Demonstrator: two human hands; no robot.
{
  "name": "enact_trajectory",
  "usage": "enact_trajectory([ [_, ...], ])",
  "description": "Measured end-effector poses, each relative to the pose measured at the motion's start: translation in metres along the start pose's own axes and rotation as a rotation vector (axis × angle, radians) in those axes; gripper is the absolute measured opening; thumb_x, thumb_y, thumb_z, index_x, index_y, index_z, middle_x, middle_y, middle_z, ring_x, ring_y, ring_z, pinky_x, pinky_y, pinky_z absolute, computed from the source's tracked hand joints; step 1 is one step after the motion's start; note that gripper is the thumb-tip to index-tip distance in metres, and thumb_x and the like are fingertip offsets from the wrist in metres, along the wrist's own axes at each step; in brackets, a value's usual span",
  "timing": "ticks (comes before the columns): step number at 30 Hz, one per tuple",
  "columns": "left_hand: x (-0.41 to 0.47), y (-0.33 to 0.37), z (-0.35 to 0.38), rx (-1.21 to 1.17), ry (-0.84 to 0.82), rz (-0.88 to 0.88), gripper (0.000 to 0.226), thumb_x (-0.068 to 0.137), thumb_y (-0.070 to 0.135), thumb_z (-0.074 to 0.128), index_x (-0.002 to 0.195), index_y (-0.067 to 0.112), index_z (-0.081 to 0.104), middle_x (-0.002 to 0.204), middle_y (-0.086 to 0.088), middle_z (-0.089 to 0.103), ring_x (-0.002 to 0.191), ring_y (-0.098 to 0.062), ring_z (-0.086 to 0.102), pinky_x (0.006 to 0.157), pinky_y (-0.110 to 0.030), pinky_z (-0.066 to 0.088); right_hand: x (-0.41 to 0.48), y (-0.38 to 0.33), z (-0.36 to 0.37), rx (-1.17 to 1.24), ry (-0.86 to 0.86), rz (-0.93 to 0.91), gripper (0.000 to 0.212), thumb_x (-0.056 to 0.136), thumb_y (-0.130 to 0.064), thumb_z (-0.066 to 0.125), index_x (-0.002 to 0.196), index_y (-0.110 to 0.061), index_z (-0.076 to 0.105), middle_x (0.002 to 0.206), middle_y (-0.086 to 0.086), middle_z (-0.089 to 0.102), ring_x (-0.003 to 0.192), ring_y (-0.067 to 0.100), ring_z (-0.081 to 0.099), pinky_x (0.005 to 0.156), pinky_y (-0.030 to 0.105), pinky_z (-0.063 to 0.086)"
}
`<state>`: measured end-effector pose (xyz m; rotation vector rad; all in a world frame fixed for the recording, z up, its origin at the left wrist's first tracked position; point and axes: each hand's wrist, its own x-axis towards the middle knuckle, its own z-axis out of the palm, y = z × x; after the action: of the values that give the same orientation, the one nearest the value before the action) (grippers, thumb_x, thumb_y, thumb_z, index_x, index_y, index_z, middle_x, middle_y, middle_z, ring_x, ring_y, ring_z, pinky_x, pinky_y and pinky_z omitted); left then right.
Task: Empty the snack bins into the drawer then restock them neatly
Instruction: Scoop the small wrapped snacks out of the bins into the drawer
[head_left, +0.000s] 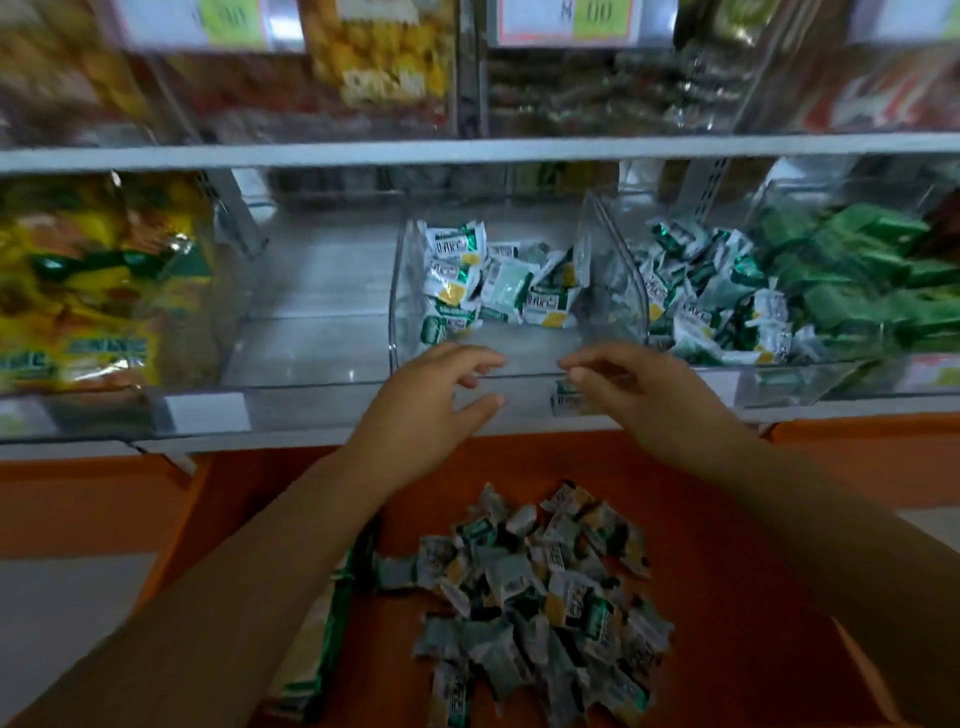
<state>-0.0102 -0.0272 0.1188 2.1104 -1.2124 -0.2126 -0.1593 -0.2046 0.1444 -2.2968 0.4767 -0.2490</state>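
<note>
Entry, head view. We are looking at a clear middle bin (400, 291) on the lower shelf. A small heap of green-and-white snack packets (498, 280) is sitting at its back. The front part of its floor is showing bare.

Left hand (441, 395): it is reaching to the bin's front rim with the fingers spread and lightly bent. The fingers are lying above the rim line and the thumb below it, with a gap between them. It is holding nothing that we can see.

Right hand (639, 389): it is reaching to the same rim, just beside the left hand. Its fingers are curling, and the thumb and forefinger tips are sitting close together. We cannot tell whether it is pinching the rim, a packet or nothing. One packet (563, 400) is showing just under those fingertips.

Below the shelf an orange drawer (727, 519) is standing open under both forearms. A loose pile (540, 592) of the same packets is lying in it, with a long green-striped pack (337, 613) at the pile's left.

The neighbouring bin (623, 270) on the right is holding similar packets, with plain green packets (852, 270) beyond them. Yellow bags (93, 291) are filling the bin at far left. The upper shelf (467, 150) is carrying more bins and blurred price labels (566, 21).
</note>
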Motion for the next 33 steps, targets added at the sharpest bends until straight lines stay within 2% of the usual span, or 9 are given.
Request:
enact_trajectory([
  [3,0.035,-0.003,-0.005,-0.005,0.053,0.003,0.039,0.089,0.029,0.069,0.127,0.025,0.060,0.115,0.006,0.057,0.102,-0.006,0.055,0.088,-0.024,0.047,0.044,-0.009,-0.009,-0.046,0.022,-0.048,0.021,0.098,-0.031,0.052,0.117,-0.031,0.062,0.107,-0.015,0.057,0.092,-0.004,0.053,0.078,0.010,0.040],
  [7,0.092,-0.014,0.007,-0.023,0.067,-0.090,0.050,0.089,0.025,0.070,0.135,0.019,0.054,0.130,-0.006,0.051,0.117,-0.017,0.053,0.090,-0.016,0.035,0.113,0.011,0.006,-0.153,-0.001,-0.008,0.034,0.097,-0.033,0.054,0.130,-0.032,0.054,0.132,-0.001,0.049,0.107,0.016,0.056,0.089,0.028,0.044],
  [10,0.130,-0.033,0.018,0.021,0.098,-0.178,0.056,0.088,0.022,0.070,0.140,0.015,0.049,0.141,-0.010,0.044,0.130,-0.023,0.042,0.100,-0.019,0.030,0.155,0.030,0.023,-0.088,0.054,0.069,0.046,0.097,-0.029,0.056,0.141,-0.028,0.043,0.149,0.008,0.034,0.115,0.027,0.055,0.089,0.023,0.040],
  [16,0.170,-0.061,0.029,0.136,0.151,-0.380,0.070,0.093,0.020,0.063,0.152,0.024,0.026,0.164,-0.006,-0.004,0.150,-0.029,-0.004,0.120,-0.039,0.010,0.206,0.050,0.048,-0.007,0.197,0.141,0.080,0.087,-0.029,0.070,0.152,-0.023,0.023,0.155,0.008,0.012,0.140,0.029,0.028,0.111,0.033,0.030],
  [20,0.176,-0.069,0.038,0.122,0.178,-0.445,0.092,0.088,0.016,0.071,0.156,0.024,0.010,0.163,-0.009,0.001,0.148,-0.032,0.008,0.118,-0.039,0.019,0.220,0.054,0.057,0.006,0.245,0.133,0.084,0.078,-0.029,0.079,0.147,-0.021,0.033,0.151,0.008,0.016,0.137,0.026,0.031,0.110,0.028,0.030],
  [25,0.176,-0.071,0.046,0.040,0.256,-0.439,0.120,0.072,0.037,0.084,0.156,0.025,-0.001,0.148,-0.010,0.031,0.138,-0.031,0.025,0.113,-0.041,0.029,0.219,0.060,0.057,0.099,0.360,0.081,0.040,0.073,-0.001,0.077,0.106,-0.013,0.058,0.123,0.003,0.030,0.106,0.017,0.049,0.079,0.001,0.034],
  [28,0.178,-0.072,0.047,-0.034,0.280,-0.457,0.124,0.068,0.033,0.087,0.155,0.024,-0.001,0.147,-0.010,0.030,0.138,-0.031,0.024,0.113,-0.042,0.030,0.216,0.061,0.055,0.169,0.360,0.096,0.046,0.074,0.006,0.072,0.113,-0.011,0.054,0.121,0.000,0.025,0.104,0.016,0.046,0.064,-0.004,0.036],
  [30,0.179,-0.073,0.047,-0.085,0.322,-0.436,0.119,0.070,0.026,0.086,0.155,0.024,0.005,0.150,-0.007,0.022,0.139,-0.028,0.025,0.112,-0.037,0.032,0.216,0.061,0.055,0.190,0.318,0.105,0.067,0.073,-0.002,0.078,0.131,-0.012,0.046,0.134,0.004,0.021,0.112,0.015,0.041,0.073,-0.002,0.035],
  [33,0.181,-0.078,0.048,-0.114,0.334,-0.436,0.112,0.073,0.024,0.085,0.156,0.025,0.009,0.161,-0.001,0.005,0.147,-0.026,0.017,0.116,-0.036,0.028,0.219,0.059,0.058,0.117,0.209,0.123,0.089,0.074,-0.015,0.082,0.147,-0.021,0.033,0.158,0.006,-0.001,0.142,0.022,0.022,0.100,0.015,0.030],
])
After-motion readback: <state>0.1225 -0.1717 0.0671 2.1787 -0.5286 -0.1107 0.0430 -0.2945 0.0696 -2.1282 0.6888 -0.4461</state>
